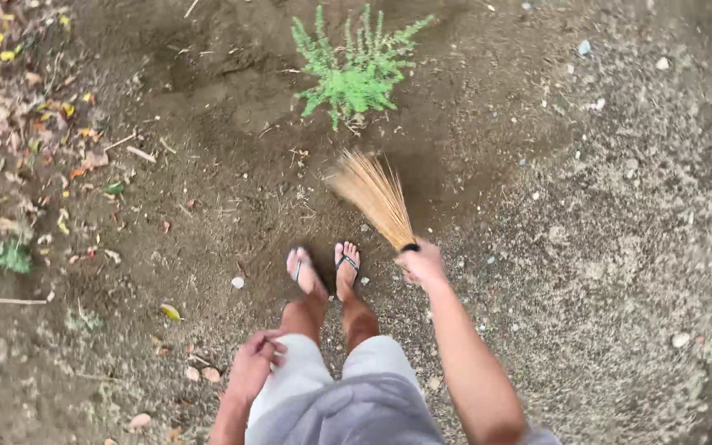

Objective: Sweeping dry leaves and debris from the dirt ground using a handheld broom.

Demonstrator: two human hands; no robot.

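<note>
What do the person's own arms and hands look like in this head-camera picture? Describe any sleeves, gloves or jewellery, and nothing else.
Both arms are bare from the lower edge of the frame to the fingers. The left hand and the right hand wear no gloves, and no sleeve, watch, ring or bracelet shows on either.

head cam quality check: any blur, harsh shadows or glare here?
Head view: light is flat and soft, no glare, no hard shadows on the dirt ground. The broom bristles are smeared by motion blur; the right hand gripping it and the left hand on the thigh look sharper. Slight wide-angle stretch at the edges.
</note>
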